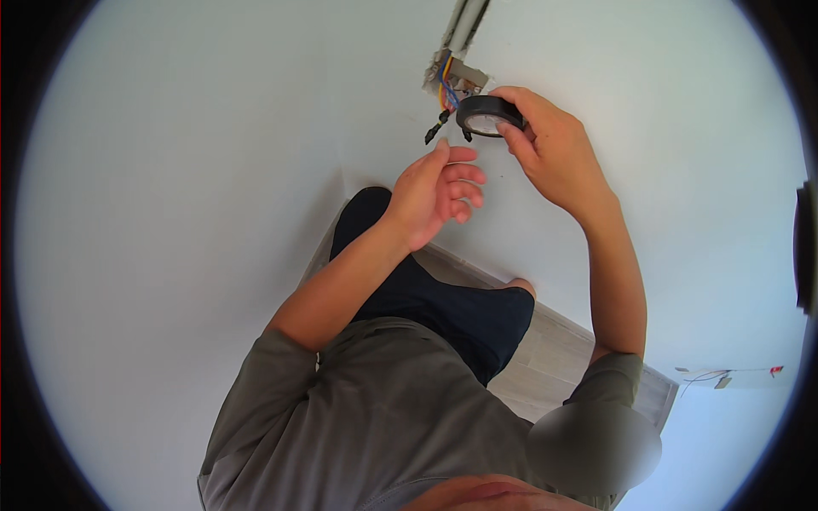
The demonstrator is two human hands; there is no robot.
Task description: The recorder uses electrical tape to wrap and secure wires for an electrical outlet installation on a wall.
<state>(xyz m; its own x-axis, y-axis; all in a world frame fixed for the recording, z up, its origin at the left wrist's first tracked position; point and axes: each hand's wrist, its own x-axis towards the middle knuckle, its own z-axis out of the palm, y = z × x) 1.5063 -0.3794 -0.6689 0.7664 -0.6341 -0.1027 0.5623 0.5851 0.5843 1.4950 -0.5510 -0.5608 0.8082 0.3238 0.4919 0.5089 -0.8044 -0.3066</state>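
My right hand (550,149) grips a roll of black insulating tape (487,115) by its rim, held up close to the white wall. Just left of the roll, a bundle of coloured wires (445,89) hangs out of a wall box (456,77); one wire ends in a black-wrapped tip (434,132). My left hand (434,194) hovers a little below the wire tip, palm toward me, fingers loosely curled and holding nothing. The tape roll nearly touches the wires.
White conduit pipes (464,21) run up from the wall box. I am crouched in a corner between two white walls; my knees in dark trousers (452,298) press near the skirting board (562,328). Loose wires (724,375) stick out low at the right.
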